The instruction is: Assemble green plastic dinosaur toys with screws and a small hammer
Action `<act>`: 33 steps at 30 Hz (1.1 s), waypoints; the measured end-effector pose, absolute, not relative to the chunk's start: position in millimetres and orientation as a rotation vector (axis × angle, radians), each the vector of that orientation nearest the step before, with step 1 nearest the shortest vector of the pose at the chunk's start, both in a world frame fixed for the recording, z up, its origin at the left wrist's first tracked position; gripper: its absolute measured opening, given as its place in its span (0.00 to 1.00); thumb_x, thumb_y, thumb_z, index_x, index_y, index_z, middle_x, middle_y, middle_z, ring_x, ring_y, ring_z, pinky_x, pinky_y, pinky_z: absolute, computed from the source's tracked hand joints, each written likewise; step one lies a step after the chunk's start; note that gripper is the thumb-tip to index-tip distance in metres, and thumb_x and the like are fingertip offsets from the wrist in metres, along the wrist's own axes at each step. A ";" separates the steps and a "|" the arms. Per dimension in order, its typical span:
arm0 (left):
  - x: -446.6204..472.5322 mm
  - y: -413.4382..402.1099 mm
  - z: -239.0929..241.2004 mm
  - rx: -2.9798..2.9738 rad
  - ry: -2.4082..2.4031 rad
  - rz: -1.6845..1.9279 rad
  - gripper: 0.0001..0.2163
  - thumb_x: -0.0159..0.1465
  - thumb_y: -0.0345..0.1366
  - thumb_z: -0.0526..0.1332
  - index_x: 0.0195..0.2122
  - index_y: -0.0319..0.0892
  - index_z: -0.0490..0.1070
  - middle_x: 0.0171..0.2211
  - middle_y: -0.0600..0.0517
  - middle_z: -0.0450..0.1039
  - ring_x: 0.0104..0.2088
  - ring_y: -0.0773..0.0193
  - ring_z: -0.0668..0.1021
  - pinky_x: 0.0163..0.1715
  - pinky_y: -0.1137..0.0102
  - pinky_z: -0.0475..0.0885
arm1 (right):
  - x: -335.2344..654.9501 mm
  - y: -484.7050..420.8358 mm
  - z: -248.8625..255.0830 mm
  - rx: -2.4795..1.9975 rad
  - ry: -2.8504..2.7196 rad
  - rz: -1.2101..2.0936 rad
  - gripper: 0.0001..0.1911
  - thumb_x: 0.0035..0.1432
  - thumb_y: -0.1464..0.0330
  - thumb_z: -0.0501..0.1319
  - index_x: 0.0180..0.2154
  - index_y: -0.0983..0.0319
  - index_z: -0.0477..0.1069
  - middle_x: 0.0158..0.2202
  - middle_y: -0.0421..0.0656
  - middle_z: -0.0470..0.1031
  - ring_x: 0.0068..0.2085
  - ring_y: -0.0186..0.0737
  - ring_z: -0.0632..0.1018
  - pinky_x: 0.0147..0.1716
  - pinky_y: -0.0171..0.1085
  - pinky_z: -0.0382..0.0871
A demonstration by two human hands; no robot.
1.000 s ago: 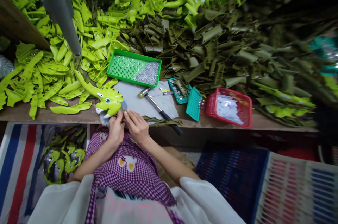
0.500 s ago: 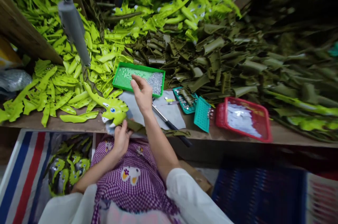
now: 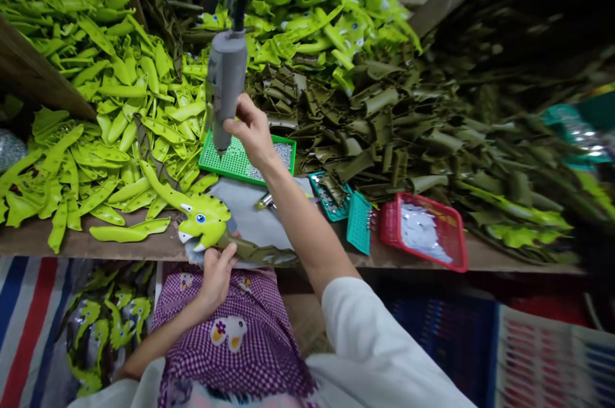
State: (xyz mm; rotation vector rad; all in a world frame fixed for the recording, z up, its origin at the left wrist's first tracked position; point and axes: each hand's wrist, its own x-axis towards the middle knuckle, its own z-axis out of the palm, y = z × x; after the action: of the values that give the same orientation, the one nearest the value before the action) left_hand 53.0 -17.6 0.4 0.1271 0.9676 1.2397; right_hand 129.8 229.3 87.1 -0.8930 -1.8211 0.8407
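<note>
Right hand [image 3: 253, 132] gripped a gray screwdriver [image 3: 228, 65] over a green tray [image 3: 230, 175]; left hand [image 3: 217, 275] held a toy dinosaur [image 3: 207, 217] before it, while plastic parts [image 3: 336, 97] heaped the brown bench [image 3: 115, 248] behind it.

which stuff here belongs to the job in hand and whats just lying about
Likely in use:
- green dinosaur head and olive strip, at the left hand
- grey hanging tool, at the right hand
- green tray of small metal bits

Probably just lying about:
- red basket of white pieces
- teal trays

A red basket [image 3: 390, 222] holds white pieces [image 3: 423, 232] (teal tray [image 3: 359, 222] nearby).
</note>
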 end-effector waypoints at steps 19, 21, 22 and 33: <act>57.2 -16.2 0.7 0.168 1.088 1.158 0.17 0.53 0.41 0.69 0.39 0.35 0.76 0.39 0.43 0.79 0.45 0.52 0.79 0.48 0.59 0.72 | 127.8 272.8 15.8 -0.942 -1.207 0.889 0.28 0.52 0.42 0.55 0.44 0.56 0.67 0.26 0.37 0.70 0.25 0.33 0.75 0.23 0.36 0.70; 57.8 -16.3 0.5 0.163 1.093 1.163 0.17 0.53 0.41 0.69 0.40 0.35 0.76 0.39 0.43 0.79 0.45 0.52 0.79 0.48 0.59 0.72 | 127.9 273.7 11.6 -0.960 -1.212 0.894 0.30 0.53 0.41 0.53 0.43 0.57 0.69 0.24 0.37 0.68 0.24 0.33 0.74 0.23 0.36 0.69; 58.2 -16.2 0.7 0.158 1.095 1.165 0.17 0.53 0.41 0.69 0.40 0.35 0.75 0.39 0.43 0.79 0.45 0.52 0.79 0.48 0.59 0.72 | 127.8 274.1 10.2 -0.967 -1.218 0.884 0.31 0.54 0.40 0.51 0.43 0.57 0.70 0.23 0.37 0.67 0.23 0.33 0.74 0.23 0.36 0.69; 51.0 -3.7 11.2 0.077 1.113 1.184 0.15 0.49 0.38 0.71 0.35 0.37 0.74 0.39 0.45 0.79 0.44 0.55 0.79 0.47 0.60 0.72 | 126.3 267.8 13.4 -0.926 -1.151 0.811 0.26 0.54 0.43 0.53 0.36 0.58 0.70 0.18 0.34 0.62 0.17 0.29 0.68 0.19 0.34 0.62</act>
State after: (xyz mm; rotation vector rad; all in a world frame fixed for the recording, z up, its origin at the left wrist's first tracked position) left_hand 51.0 -3.7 11.2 0.0768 1.1135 1.1845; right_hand 126.3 267.8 13.4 -0.9258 -1.1508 0.8111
